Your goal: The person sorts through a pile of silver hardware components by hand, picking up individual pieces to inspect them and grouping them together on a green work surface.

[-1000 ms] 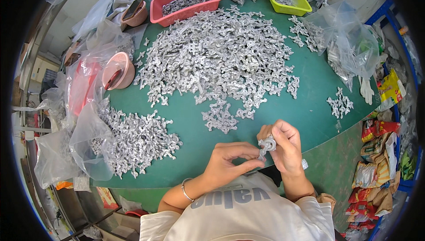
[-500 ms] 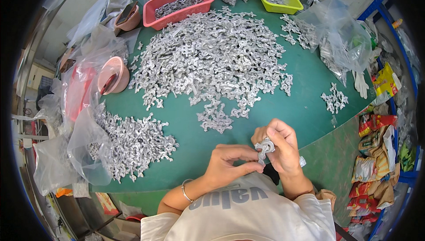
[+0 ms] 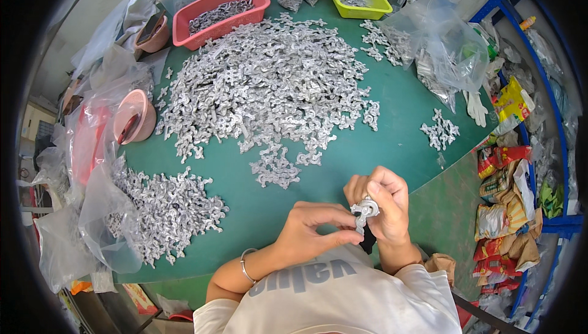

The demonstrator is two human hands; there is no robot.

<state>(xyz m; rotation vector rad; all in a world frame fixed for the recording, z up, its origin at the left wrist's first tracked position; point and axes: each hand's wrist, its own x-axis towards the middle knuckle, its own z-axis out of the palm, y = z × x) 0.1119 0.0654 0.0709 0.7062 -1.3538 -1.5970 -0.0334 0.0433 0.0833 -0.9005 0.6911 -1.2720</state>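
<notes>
A small silver metal casting with a curved, ring-like end (image 3: pixel 366 208) is between my two hands, close to the front of my shirt. My right hand (image 3: pixel 390 206) is closed round its upper part, thumb bent over the top. From the other side, my left hand (image 3: pixel 311 228) pinches the lower end between thumb and fingertips. Part of the casting is hidden behind my fingers. Beyond my hands spreads a large heap of similar silver castings (image 3: pixel 263 83), with a small clump (image 3: pixel 275 168) at its near edge. To the left lies another pile (image 3: pixel 174 211).
The green tabletop (image 3: pixel 343 150) bears a red basket (image 3: pixel 263 4) and a yellow-green basket (image 3: pixel 367 13) at the back. A pink bucket (image 3: pixel 144 122) and plastic bags (image 3: pixel 110 223) stand left. On the right are a few castings (image 3: pixel 440 129), a white glove (image 3: pixel 475 108) and a blue rack (image 3: pixel 531 144).
The whole view has shifted, so the table and heaps sit further left in the picture. Both hands keep hold of the casting, which appears slightly turned.
</notes>
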